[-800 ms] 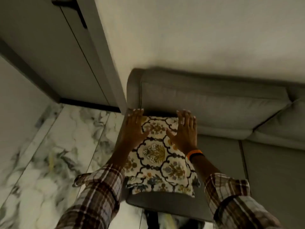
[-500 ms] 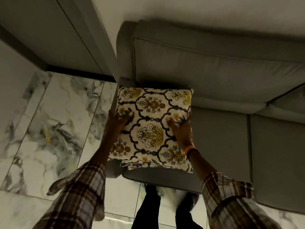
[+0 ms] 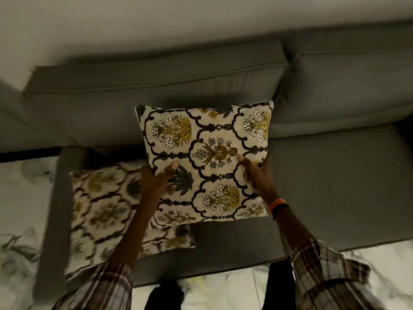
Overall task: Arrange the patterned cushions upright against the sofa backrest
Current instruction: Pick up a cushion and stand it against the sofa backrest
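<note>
The lifted cushion (image 3: 207,162) hangs tilted above the sofa seat (image 3: 335,186), its top edge nearest the backrest (image 3: 156,86). The left hand (image 3: 156,177) and right hand (image 3: 257,173) clamp its lower side edges, thumbs in front. A second cushion (image 3: 105,209) lies flat at the left.

White marble floor (image 3: 24,198) with grey veining meets a pale wall (image 3: 156,21) behind.
</note>
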Demonstrator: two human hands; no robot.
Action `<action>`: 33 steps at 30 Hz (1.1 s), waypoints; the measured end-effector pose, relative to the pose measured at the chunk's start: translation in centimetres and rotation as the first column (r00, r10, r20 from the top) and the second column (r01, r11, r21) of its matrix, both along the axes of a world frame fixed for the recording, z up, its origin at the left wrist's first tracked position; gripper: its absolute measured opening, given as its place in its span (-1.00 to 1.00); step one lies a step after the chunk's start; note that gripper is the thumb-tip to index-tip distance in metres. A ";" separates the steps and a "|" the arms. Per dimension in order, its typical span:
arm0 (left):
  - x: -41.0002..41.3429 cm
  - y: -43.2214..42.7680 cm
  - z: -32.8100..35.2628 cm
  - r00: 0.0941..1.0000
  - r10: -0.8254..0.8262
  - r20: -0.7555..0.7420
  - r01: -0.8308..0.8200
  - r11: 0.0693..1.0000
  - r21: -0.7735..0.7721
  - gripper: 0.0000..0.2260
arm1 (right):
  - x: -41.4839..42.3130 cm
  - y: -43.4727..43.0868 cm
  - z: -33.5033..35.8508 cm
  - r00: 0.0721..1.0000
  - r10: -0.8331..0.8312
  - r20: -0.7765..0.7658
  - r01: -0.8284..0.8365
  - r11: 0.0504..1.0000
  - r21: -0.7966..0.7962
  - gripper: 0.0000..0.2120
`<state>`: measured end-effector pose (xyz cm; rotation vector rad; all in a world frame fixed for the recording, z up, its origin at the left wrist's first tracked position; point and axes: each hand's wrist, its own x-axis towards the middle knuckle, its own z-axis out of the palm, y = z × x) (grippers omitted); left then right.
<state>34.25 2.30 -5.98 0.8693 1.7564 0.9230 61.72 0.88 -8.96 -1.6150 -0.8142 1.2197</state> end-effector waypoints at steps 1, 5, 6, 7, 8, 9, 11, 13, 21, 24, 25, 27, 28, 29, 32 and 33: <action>3.5 0.0 -0.9 0.999 -0.033 -0.015 0.033 0.999 -0.017 -0.34 | 3.3 -0.1 -0.4 0.999 -0.039 0.000 0.039 0.999 -0.007 -0.60; 21.6 2.3 -3.9 0.958 -0.280 -0.053 0.283 0.958 0.054 -0.29 | 20.6 -1.3 -3.9 0.981 -0.196 -0.002 0.195 0.980 -0.023 -0.59; 25.2 2.7 -4.7 0.935 -0.349 -0.058 0.354 0.929 0.109 -0.32 | 24.2 -1.7 -4.9 0.975 -0.224 -0.006 0.224 0.974 -0.023 -0.55; 29.3 3.4 -6.4 0.906 -0.419 -0.055 0.423 0.894 0.149 -0.33 | 28.5 -2.1 -5.9 0.965 -0.263 -0.008 0.262 0.965 -0.017 -0.48; 33.6 3.9 -7.5 0.874 -0.481 -0.069 0.485 0.855 0.183 -0.32 | 32.8 -2.3 -6.8 0.953 -0.302 -0.012 0.302 0.953 -0.013 -0.43; 37.5 4.5 -9.0 0.850 -0.524 -0.063 0.526 0.831 0.180 -0.30 | 36.9 -2.4 -7.8 0.942 -0.335 -0.018 0.335 0.942 -0.006 -0.42; 44.6 5.6 -10.8 0.805 -0.592 0.039 0.579 0.799 0.163 -0.24 | 43.9 -2.1 -9.1 0.934 -0.357 -0.033 0.357 0.934 0.000 -0.42; 52.2 6.4 -12.7 0.758 -0.647 0.085 0.632 0.760 0.150 -0.17 | 51.4 -1.5 -9.9 0.925 -0.375 -0.064 0.374 0.927 -0.031 -0.21; 72.7 9.4 -17.9 0.652 -0.756 0.050 0.720 0.639 0.271 -0.15 | 73.7 4.9 -11.8 0.891 -0.452 -0.038 0.454 0.886 0.099 -0.14; 77.9 11.0 -19.9 0.695 -0.719 -0.009 0.686 0.658 0.310 -0.31 | 79.7 7.7 -13.5 0.896 -0.442 -0.047 0.444 0.884 0.145 0.06; 79.3 11.3 -20.8 0.717 -0.697 -0.013 0.662 0.675 0.325 -0.30 | 81.2 8.3 -14.4 0.907 -0.415 -0.072 0.421 0.896 0.141 0.10; 81.2 11.4 -22.5 0.748 -0.663 -0.018 0.630 0.702 0.331 -0.25 | 83.3 9.3 -15.9 0.937 -0.336 -0.097 0.345 0.932 0.110 0.11; 81.9 11.4 -23.3 0.762 -0.648 -0.022 0.621 0.720 0.309 -0.20 | 83.7 9.6 -16.6 0.947 -0.307 -0.093 0.315 0.945 0.087 0.11; 82.5 11.6 -24.2 0.771 -0.637 -0.017 0.615 0.736 0.284 -0.11 | 83.9 10.0 -17.2 0.952 -0.298 -0.076 0.303 0.950 0.071 0.12; 83.3 12.5 -26.1 0.802 -0.596 -0.025 0.586 0.779 0.223 0.15 | 83.1 10.2 -18.8 0.940 -0.340 0.032 0.337 0.938 0.079 -0.03; 83.4 12.7 -26.1 0.804 -0.594 -0.039 0.587 0.781 0.214 0.18 | 82.4 10.0 -19.3 0.922 -0.383 0.048 0.378 0.921 0.090 -0.06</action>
